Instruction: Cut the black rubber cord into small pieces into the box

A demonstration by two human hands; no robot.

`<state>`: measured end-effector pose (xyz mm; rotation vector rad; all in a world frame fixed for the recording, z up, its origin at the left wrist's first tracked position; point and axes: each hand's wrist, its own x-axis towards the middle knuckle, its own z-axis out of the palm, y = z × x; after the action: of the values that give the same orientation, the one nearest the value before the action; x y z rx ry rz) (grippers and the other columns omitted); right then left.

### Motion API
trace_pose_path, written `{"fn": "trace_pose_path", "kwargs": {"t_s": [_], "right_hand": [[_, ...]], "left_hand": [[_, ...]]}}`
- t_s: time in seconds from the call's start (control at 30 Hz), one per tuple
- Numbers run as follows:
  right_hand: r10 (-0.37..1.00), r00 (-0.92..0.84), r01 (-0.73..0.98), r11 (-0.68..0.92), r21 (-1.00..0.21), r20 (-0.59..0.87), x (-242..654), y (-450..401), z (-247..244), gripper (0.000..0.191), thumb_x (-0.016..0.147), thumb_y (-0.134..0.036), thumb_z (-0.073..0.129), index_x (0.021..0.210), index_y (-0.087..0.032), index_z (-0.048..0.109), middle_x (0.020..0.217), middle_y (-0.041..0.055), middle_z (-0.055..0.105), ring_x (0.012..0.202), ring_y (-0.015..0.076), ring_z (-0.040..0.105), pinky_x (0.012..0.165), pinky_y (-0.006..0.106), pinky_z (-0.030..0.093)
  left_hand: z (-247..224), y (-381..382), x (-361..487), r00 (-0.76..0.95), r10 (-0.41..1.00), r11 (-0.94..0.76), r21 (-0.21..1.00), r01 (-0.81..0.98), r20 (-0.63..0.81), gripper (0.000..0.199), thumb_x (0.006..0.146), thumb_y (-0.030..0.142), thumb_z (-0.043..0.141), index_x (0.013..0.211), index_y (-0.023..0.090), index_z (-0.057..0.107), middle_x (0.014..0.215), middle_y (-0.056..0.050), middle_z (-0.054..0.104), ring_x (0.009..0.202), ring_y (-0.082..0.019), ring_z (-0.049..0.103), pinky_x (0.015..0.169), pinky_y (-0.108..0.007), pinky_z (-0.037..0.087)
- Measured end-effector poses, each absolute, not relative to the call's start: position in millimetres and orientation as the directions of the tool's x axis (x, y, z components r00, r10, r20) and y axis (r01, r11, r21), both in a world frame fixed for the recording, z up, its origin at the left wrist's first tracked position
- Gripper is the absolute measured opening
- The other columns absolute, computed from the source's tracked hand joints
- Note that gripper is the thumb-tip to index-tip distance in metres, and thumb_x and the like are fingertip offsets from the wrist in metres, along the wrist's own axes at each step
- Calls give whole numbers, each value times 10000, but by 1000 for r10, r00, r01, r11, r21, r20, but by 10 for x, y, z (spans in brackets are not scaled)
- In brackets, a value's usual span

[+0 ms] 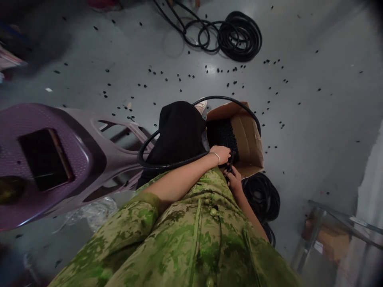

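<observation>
My left hand [220, 154], with a bracelet at its wrist, is at the near edge of an open cardboard box [247, 145]. Close below it, my right hand [234, 178] has its fingers curled. Both hands are closed around a small dark piece [230, 162] between them, too dark to make out fully. Many small black parts [223, 133] fill the inside of the box. A black ribbed hose [176, 164] passes under my left forearm, loops over my black-clad knee and runs behind the box.
A purple stool [80, 149] with a phone [44, 157] on it stands at the left. Coiled black hose [239, 36] lies on the floor ahead, and another coil [263, 195] is at the right of my lap. Small black pieces are scattered over the floor. A metal frame [314, 227] is at lower right.
</observation>
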<state>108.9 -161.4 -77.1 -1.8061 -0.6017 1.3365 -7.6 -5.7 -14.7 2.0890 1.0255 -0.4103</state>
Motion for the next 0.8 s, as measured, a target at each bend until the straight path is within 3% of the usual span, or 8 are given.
{"fn": "trace_pose_path", "kwargs": {"t_s": [0.13,0.27,0.43,0.63,0.8], "right_hand": [[730,277,-200,-592,-781,-625,1117,-1629,-809,560,583,-258,642,1142,-228,659,735,-41,667,623,154,549,629,294,439],[699,200,-318,-616,-720,-686,1150,-1665,-799,694,539,-205,617,1230,-270,619,957,-4,751,870,234,671,796,359,500],[673,129,-380,-645,-663,-728,1182,-1688,-708,751,520,-171,587,1261,-291,605,1093,17,761,1088,312,664,936,453,491],[686,111,-369,-644,-670,-720,1197,-1701,-605,779,532,-162,598,1299,-300,594,1115,15,760,1158,326,639,1002,486,454],[692,119,-354,-640,-682,-712,1182,-1714,-618,775,544,-172,593,1309,-296,594,1096,26,749,1068,306,656,924,443,480]], "left_hand": [[-122,-57,-80,614,532,-384,481,788,-582,333,989,328,459,1180,177,687,1182,-137,723,1102,-254,681,861,-307,526],[-136,-62,-84,621,538,-378,496,782,-569,325,991,330,461,1193,212,685,1192,-120,720,1123,-240,672,878,-298,519],[-163,-66,-85,630,528,-383,502,775,-569,309,978,316,479,1190,237,690,1184,-106,723,1108,-238,673,860,-301,517],[-189,-90,-87,676,485,-435,518,737,-555,310,973,329,481,1201,292,689,1185,-76,726,1109,-227,665,856,-293,500],[-235,-108,-72,691,452,-455,521,722,-564,305,966,331,498,1201,305,691,1168,-72,730,1106,-227,665,863,-296,499]]}}
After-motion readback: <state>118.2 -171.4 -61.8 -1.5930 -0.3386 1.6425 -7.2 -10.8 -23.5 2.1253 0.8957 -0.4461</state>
